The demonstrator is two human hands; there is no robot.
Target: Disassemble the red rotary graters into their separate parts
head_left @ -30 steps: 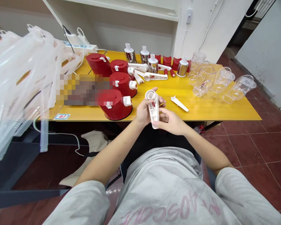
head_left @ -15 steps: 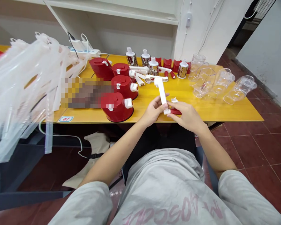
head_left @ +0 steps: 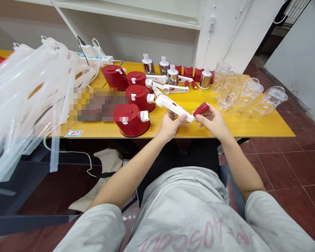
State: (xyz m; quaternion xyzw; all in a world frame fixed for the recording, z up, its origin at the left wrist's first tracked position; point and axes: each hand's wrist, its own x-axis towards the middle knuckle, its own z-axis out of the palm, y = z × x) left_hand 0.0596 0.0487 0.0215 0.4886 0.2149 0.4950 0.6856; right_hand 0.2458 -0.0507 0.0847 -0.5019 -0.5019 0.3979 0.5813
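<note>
The left hand [head_left: 170,124] and the right hand [head_left: 212,120] both grasp a white plastic crank handle [head_left: 173,107], held just above the front edge of the counter [head_left: 252,128] near the centre of the frame. The left hand's fingers curl around the long, flat arm, which angles up toward the upper left. The right hand's fingertips [head_left: 199,117] pinch the glossy red knob [head_left: 201,109] at the arm's lower end.

The counter has a smooth yellow top. Left of the hands stand four red plastic drum housings [head_left: 131,119], with rounded bodies and white fittings. Along the back are perforated stainless steel grater drums [head_left: 205,78] with white plastic ends, red saddle-shaped pieces [head_left: 189,71], and more white crank handles [head_left: 175,89]. Transparent plastic jugs [head_left: 269,99] lie clustered at the right. A pixelated patch [head_left: 94,105] hides part of the counter at the left.

Translucent plastic bags [head_left: 23,105] blur the left of the frame, and a white power strip [head_left: 94,58] sits at the back of the counter beneath a white shelf [head_left: 120,17]. Dark red floor tiles [head_left: 291,168] fill the lower right.
</note>
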